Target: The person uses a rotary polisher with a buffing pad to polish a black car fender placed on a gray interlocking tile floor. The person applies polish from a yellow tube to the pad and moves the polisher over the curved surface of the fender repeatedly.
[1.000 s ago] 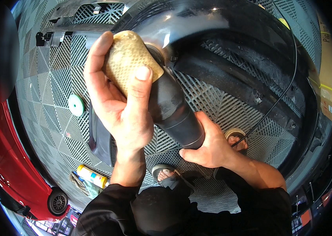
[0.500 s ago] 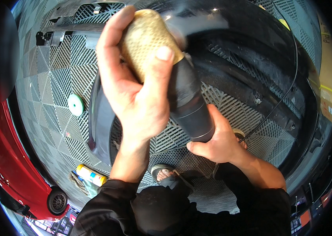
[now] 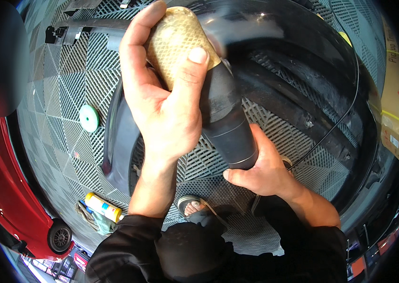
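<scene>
Both my hands are on a black power polisher [image 3: 228,111] whose rounded head wears a yellowish mesh-patterned cover [image 3: 176,45]. My left hand [image 3: 166,115] wraps around that head, thumb pressed on the cover and fingers over its far left side. Farther back, my right hand [image 3: 268,170] grips the rear end of the black body. The polisher's head is over the glossy black car bumper [image 3: 289,28], near its curved upper surface. The head hides its working face, so I cannot tell whether it touches the bumper.
A thin black cord [image 3: 336,123] runs across the bumper's right side. On the grated tile floor lie a green round pad [image 3: 89,118], a yellow bottle [image 3: 103,206] and a cloth [image 3: 101,224]. A red car [image 3: 8,184] stands left; a cardboard box [image 3: 394,104] is at right.
My hands keep the same grip on the polisher, which sits slightly higher in the picture. The view has shifted a little, moving the green pad and yellow bottle left.
</scene>
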`<action>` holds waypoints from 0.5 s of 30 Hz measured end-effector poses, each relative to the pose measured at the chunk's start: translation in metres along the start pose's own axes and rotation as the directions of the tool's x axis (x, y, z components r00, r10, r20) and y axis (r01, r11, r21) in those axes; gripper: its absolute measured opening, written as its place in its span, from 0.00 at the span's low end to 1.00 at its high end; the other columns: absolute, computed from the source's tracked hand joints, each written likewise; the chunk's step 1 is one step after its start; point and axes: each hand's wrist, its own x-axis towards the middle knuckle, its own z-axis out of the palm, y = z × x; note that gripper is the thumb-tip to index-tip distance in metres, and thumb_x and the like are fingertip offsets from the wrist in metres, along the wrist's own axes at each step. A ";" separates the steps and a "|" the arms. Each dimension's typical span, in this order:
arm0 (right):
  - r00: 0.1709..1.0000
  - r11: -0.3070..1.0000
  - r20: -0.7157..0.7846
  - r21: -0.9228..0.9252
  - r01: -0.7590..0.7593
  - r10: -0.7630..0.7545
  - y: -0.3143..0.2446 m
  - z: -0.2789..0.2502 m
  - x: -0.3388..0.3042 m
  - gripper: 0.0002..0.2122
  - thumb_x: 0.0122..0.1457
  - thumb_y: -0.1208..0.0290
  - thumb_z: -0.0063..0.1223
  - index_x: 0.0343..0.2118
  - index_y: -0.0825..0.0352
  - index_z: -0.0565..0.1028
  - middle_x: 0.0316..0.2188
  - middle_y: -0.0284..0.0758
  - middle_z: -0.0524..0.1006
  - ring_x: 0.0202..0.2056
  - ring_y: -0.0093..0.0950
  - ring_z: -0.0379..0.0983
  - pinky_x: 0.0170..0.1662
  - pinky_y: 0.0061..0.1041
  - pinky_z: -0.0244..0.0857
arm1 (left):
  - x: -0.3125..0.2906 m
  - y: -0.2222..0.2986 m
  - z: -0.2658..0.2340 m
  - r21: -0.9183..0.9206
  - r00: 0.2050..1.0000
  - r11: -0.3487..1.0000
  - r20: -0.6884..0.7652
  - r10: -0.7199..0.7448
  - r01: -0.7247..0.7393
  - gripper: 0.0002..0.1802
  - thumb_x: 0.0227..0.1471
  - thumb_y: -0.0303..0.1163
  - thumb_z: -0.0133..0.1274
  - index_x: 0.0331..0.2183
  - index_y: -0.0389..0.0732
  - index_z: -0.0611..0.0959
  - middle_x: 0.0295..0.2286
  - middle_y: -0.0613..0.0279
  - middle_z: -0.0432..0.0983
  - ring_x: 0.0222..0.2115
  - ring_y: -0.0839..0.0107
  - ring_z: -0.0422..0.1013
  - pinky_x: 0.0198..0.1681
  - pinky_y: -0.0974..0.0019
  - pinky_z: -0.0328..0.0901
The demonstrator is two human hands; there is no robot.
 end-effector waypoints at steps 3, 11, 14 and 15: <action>1.000 1.000 0.021 0.008 0.014 -0.014 0.000 0.006 0.001 0.29 0.44 0.73 0.67 0.51 0.73 0.68 0.37 0.40 0.79 0.38 0.30 0.79 0.46 0.33 0.72 | -0.004 -0.002 -0.003 0.123 0.993 0.992 -0.120 -0.011 0.026 0.35 0.59 0.25 0.60 0.64 0.33 0.65 0.53 0.49 0.73 0.51 0.67 0.73 0.57 0.64 0.66; 0.996 0.999 0.083 -0.036 -0.011 0.014 0.003 0.022 0.001 0.32 0.46 0.72 0.68 0.54 0.75 0.66 0.41 0.43 0.80 0.41 0.35 0.81 0.49 0.35 0.72 | -0.017 0.004 -0.031 0.141 0.992 0.990 -0.127 -0.001 0.019 0.36 0.58 0.22 0.57 0.64 0.29 0.63 0.54 0.46 0.72 0.54 0.65 0.71 0.61 0.61 0.63; 0.995 0.997 0.095 -0.071 0.028 -0.021 0.005 0.029 0.003 0.33 0.46 0.72 0.68 0.55 0.75 0.66 0.42 0.44 0.81 0.42 0.37 0.81 0.50 0.35 0.72 | -0.021 0.005 -0.039 0.150 0.987 0.989 -0.162 0.011 0.013 0.36 0.58 0.22 0.57 0.64 0.29 0.63 0.55 0.46 0.71 0.54 0.65 0.71 0.61 0.62 0.63; 0.995 0.995 0.098 -0.089 0.042 -0.033 0.005 0.031 0.003 0.33 0.46 0.71 0.68 0.55 0.75 0.65 0.42 0.45 0.81 0.43 0.37 0.81 0.50 0.36 0.72 | -0.024 0.008 -0.042 0.165 0.986 0.986 -0.168 -0.007 0.035 0.36 0.58 0.22 0.57 0.64 0.30 0.63 0.55 0.46 0.71 0.55 0.64 0.70 0.62 0.61 0.63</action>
